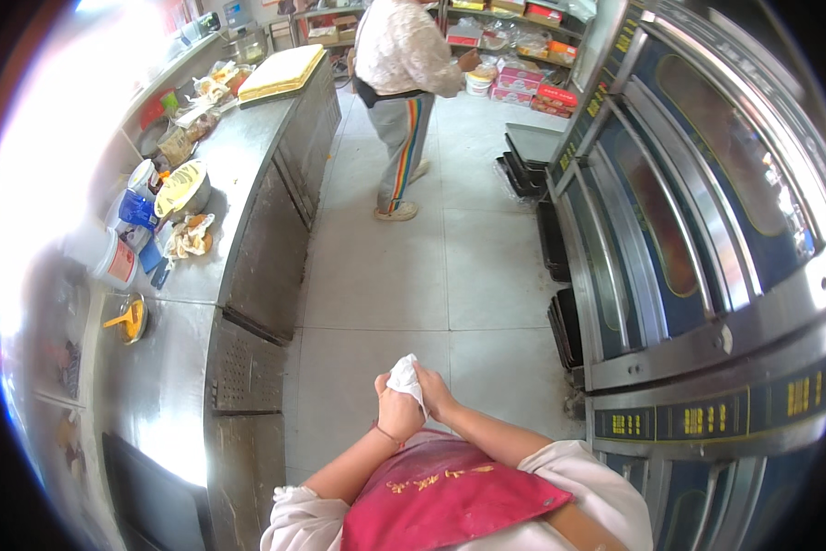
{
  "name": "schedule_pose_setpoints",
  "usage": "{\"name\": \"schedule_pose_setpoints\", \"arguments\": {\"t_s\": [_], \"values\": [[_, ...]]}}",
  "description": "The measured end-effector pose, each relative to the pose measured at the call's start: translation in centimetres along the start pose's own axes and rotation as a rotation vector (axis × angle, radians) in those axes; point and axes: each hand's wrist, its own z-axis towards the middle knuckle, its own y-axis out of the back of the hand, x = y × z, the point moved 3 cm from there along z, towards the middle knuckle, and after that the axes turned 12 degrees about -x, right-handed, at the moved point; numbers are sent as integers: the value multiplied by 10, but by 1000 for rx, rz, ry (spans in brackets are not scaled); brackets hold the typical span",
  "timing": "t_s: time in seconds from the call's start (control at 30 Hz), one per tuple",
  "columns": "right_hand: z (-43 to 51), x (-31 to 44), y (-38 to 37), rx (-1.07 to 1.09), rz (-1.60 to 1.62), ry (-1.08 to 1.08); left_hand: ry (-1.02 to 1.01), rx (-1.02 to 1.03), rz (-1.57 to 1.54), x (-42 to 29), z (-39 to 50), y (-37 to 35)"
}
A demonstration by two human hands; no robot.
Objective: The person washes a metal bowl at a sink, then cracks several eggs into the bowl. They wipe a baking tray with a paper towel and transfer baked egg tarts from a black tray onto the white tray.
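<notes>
Held in front of my red apron, a crumpled white cloth or paper towel is wrapped between my two hands. My left hand, with a thin red band at its wrist, grips the cloth from the left side of the picture. From the right side, my right hand closes on its other edge. Which arm belongs to which side is told by the sleeves; the fingers are partly hidden by the cloth. Both hands are above the pale tiled floor, away from the counter.
A steel counter on the left bears a bowl, a small bowl with an orange spatula and stacked yellow sheets. A deck oven stands right, black trays beside it. Another person stands ahead near shelves.
</notes>
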Motion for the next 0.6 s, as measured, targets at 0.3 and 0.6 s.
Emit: {"name": "schedule_pose_setpoints", "arguments": {"t_s": [0.3,0.6], "values": [[183,173,-29,-72,46,83,78,56,-306,89,248,-30],[417,327,-101,-33,-15,46,479,-50,-513,213,467,-139]]}}
